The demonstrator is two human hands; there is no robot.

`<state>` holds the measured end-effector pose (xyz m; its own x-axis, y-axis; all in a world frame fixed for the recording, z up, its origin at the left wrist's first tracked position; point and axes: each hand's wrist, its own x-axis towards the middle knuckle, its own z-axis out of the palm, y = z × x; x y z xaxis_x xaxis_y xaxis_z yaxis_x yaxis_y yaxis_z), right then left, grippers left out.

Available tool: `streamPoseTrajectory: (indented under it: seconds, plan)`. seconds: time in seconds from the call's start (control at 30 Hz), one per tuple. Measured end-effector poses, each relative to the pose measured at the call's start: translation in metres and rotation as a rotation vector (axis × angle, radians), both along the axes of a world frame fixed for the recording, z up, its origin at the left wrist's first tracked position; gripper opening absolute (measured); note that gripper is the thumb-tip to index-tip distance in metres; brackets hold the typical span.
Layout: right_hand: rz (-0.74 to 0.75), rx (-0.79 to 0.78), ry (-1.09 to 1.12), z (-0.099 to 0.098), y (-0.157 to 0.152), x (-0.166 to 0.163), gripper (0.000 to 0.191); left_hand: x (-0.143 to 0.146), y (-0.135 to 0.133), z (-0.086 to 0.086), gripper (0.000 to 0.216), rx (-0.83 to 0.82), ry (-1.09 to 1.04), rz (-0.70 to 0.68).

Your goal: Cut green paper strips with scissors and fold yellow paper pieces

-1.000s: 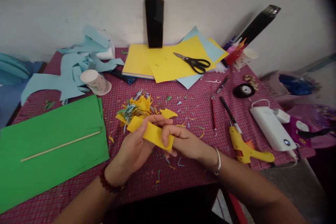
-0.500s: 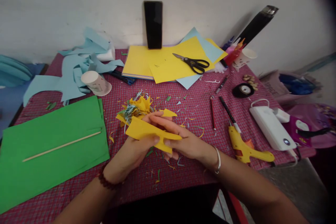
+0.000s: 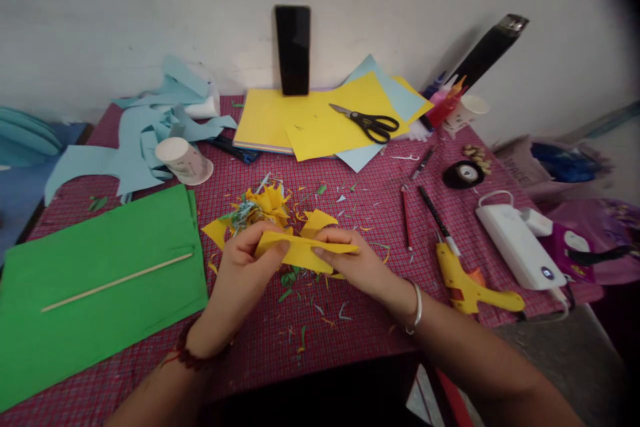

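A folded piece of yellow paper (image 3: 303, 253) is stretched between my two hands above the table. My left hand (image 3: 250, 260) pinches its left end, thumb on top. At the other end, my right hand (image 3: 353, 263) grips it between thumb and fingers, a silver bangle on that wrist. Just beyond my hands lies a pile of crumpled yellow and grey-blue paper cuttings (image 3: 263, 205). Loose yellow paper pieces (image 3: 316, 222) rest beside the pile, partly behind my fingers.
Green sheets (image 3: 100, 240) with a thin wooden stick (image 3: 117, 282) lie left. Black-handled scissors (image 3: 367, 123) rest on yellow paper (image 3: 320, 137) before an upright phone (image 3: 293, 50). A yellow glue gun (image 3: 465, 280), pens and a white power bank (image 3: 517, 240) sit right. A paper cup (image 3: 183, 159) leans left.
My hands have moved apart along the folded yellow paper, which is now held flatter and straighter. My left fingers have drawn back to the left end.
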<state>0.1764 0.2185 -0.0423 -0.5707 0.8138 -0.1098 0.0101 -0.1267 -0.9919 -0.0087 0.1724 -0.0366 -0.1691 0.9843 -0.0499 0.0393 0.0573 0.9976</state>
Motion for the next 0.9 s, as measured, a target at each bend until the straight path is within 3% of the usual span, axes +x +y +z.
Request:
streamPoseTrajectory:
  seconds: [0.3, 0.53, 0.67, 0.77, 0.9]
  plan:
    - [0.073, -0.253, 0.09, -0.006, -0.006, -0.001, 0.023, 0.007, -0.002, 0.007, 0.013, -0.088, -0.195, 0.015]
    - [0.054, -0.083, 0.123, 0.008, 0.005, 0.01, 0.024, 0.005, 0.002, 0.01, 0.017, -0.234, -0.155, -0.075]
    - [0.145, 0.043, -0.027, 0.009, 0.008, 0.013, 0.016, 0.009, 0.004, 0.014, 0.016, -0.246, -0.026, -0.167]
    - [0.18, 0.011, -0.076, 0.006, 0.006, 0.01, 0.019, 0.009, 0.004, 0.011, 0.016, -0.201, -0.109, -0.184]
    - [0.09, -0.131, -0.018, 0.001, 0.003, 0.006, 0.02, 0.007, 0.003, 0.004, 0.025, -0.081, -0.297, -0.15]
